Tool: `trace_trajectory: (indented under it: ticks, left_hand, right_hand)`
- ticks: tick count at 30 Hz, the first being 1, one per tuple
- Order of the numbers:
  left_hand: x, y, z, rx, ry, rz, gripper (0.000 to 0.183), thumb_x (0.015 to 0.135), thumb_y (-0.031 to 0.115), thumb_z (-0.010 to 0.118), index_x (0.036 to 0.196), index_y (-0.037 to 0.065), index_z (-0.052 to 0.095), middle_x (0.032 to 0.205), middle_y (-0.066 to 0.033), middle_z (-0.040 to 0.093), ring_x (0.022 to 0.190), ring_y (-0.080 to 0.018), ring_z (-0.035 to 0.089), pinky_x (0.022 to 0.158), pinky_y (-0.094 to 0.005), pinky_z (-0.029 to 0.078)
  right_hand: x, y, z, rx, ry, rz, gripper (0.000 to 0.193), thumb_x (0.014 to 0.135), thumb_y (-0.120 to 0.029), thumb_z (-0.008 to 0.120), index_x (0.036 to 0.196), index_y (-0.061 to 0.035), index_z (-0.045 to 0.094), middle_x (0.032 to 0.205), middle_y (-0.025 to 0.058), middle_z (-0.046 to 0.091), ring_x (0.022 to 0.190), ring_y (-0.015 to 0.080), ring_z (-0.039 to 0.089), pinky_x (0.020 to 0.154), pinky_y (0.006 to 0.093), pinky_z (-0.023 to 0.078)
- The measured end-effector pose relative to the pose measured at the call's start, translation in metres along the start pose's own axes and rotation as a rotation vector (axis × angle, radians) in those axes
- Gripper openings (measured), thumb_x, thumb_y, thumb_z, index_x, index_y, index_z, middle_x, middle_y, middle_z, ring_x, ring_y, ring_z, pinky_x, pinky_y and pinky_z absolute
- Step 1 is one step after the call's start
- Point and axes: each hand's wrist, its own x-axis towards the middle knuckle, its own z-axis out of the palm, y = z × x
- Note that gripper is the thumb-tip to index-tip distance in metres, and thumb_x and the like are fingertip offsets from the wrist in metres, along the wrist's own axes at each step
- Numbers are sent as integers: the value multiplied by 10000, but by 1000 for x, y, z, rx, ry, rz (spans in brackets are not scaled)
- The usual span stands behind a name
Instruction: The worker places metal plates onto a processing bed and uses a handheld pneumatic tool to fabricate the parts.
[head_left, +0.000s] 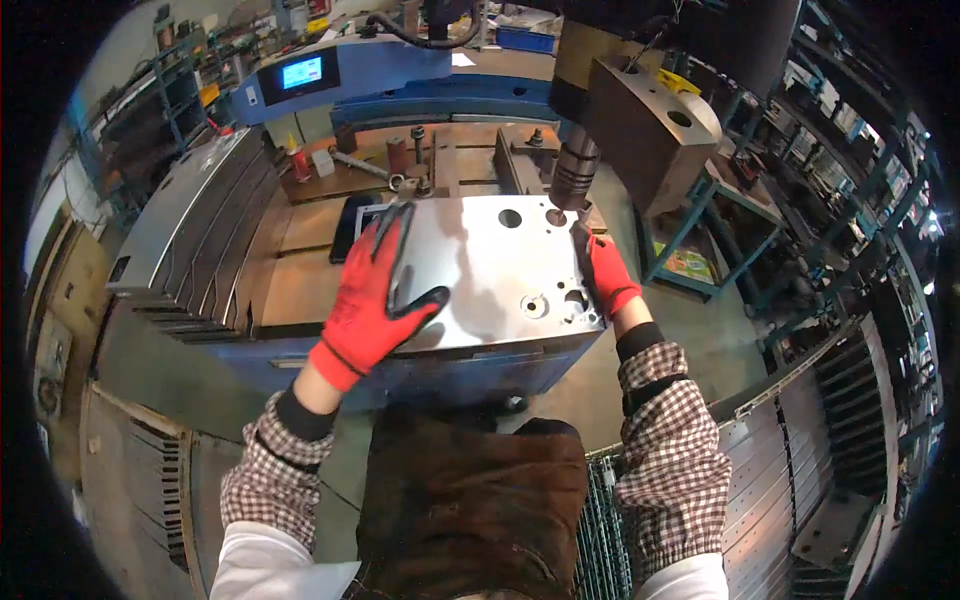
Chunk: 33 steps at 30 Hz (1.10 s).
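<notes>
A flat silver metal plate with several round holes lies on the machine's worktable in front of me. My left hand, in a red glove with dark fingertips, rests on the plate's left end. Its fingers are stretched out and the thumb is spread away over the top face. At the opposite end my right hand, gloved the same way, grips the plate's right edge; some of its fingertips are hidden. Close to the plate's far right corner a drill spindle points down, near one of the holes.
Several metal plates stand stacked at the left. Behind the work lie a wrench and a red bottle. A lit control screen sits on the blue machine arm. To the right are a heavy metal block and a blue-green cart.
</notes>
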Motion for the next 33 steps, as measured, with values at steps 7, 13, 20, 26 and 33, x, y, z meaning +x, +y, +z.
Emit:
trace_trajectory:
  ticks: [7,13,20,26,33]
  left_hand:
    - [-42,-73,-12,-85,344,-219,926,801,142,800,1583,36,315,1607,-196,364,1489,-344,354,1227,-434,274]
    - [-70,-41,28,-1258,108,-607,481,971,93,606,1440,22,523,1397,-151,604,1273,-307,600,1076,-438,499]
    - [-45,-63,57,-1608,265,-665,428,1013,146,559,1415,1,539,1339,-162,639,1199,-299,654,1024,-443,552]
    - [-50,-47,35,-1374,215,-447,554,988,176,625,1496,29,462,1521,-161,482,1365,-297,518,1112,-435,467]
    - [21,62,31,15,-63,177,966,770,395,812,1540,31,357,1521,-236,428,1419,-424,387,1202,-507,275]
  right_hand:
    - [25,-23,-19,-113,-66,119,796,953,-693,450,1080,46,717,981,285,723,999,409,693,839,465,497]
    - [33,-2,-25,-107,-58,255,797,974,-676,428,1209,43,678,1183,283,695,1193,388,643,965,433,476]
    - [35,-3,-41,-54,-53,149,822,982,-681,410,1267,55,638,1281,315,635,1271,423,582,1044,429,440]
    - [43,1,-33,-132,-102,125,707,1015,-600,456,1357,2,600,1325,229,647,1257,324,586,1057,385,416]
    - [46,22,-67,49,132,236,770,976,-661,440,1283,15,643,1295,289,636,1284,436,567,1028,460,453]
